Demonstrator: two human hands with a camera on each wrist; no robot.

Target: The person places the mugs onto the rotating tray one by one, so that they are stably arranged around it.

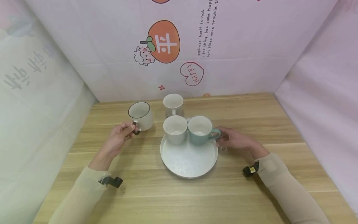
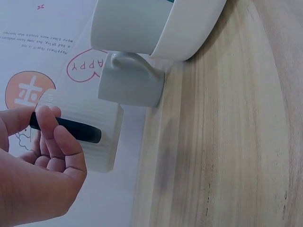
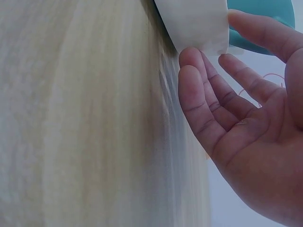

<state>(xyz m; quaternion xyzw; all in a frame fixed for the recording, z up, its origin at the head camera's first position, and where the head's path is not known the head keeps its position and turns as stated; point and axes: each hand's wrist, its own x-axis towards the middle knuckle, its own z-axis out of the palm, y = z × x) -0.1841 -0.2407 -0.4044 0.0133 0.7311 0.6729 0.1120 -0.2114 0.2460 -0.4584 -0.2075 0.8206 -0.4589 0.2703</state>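
Note:
My left hand (image 1: 118, 137) grips the black handle (image 2: 80, 130) of a white ribbed mug (image 1: 146, 120) with a dark rim. In the left wrist view this mug hangs clear of the tabletop. Two cups stand at the back of a round white tray (image 1: 188, 161): a white mug (image 1: 176, 137) on the left and a teal mug (image 1: 198, 139) on the right. My right hand (image 1: 235, 140) is at the tray's right edge, beside the teal mug's handle. In the right wrist view its thumb meets the tray's rim, with the other fingers loosely bent near the wall.
Another white mug (image 1: 173, 102) stands behind the tray, its handle facing me. The wooden table (image 1: 156, 199) meets a printed white cloth wall (image 1: 240, 71) at the back. White cloth also hangs along both sides.

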